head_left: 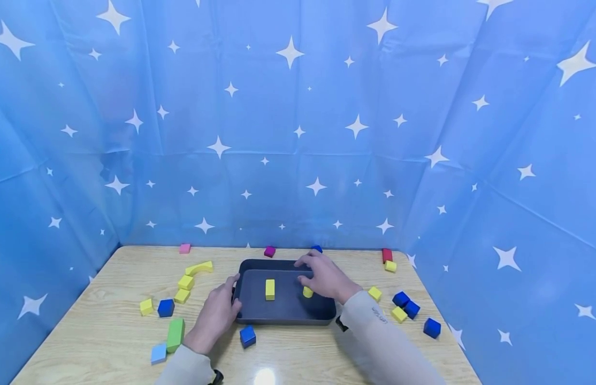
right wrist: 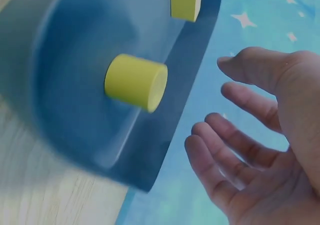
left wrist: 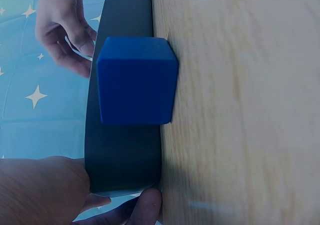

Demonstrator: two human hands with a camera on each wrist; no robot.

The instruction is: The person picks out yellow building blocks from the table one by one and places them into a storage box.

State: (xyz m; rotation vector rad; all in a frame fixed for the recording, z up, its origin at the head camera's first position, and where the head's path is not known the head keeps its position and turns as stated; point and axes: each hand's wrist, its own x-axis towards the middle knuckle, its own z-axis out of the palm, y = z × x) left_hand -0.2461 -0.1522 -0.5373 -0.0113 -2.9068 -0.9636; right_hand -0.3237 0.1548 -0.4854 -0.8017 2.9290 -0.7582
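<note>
Two hands — left (head_left: 214, 311) at tray (head_left: 287, 308), hold unclear; right (head_left: 325, 276) spread, visibly off cylinder (right wrist: 129, 80) only from right wrist

A pale, wood-grained, flat-topped bench (head_left: 96, 331) is standing in front of a blue fabric curtain (head_left: 259, 107) printed with white four-pointed stars (head_left: 290, 52), which is hanging in soft folds and creases along the back and both sides. A bright white patch of light (head_left: 265, 377) is gleaming on the bench's near part.

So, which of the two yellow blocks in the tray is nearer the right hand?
The cylinder, close to the right hand. The other yellow block, flat-sided rather than round, sits farther left in the tray.
</note>
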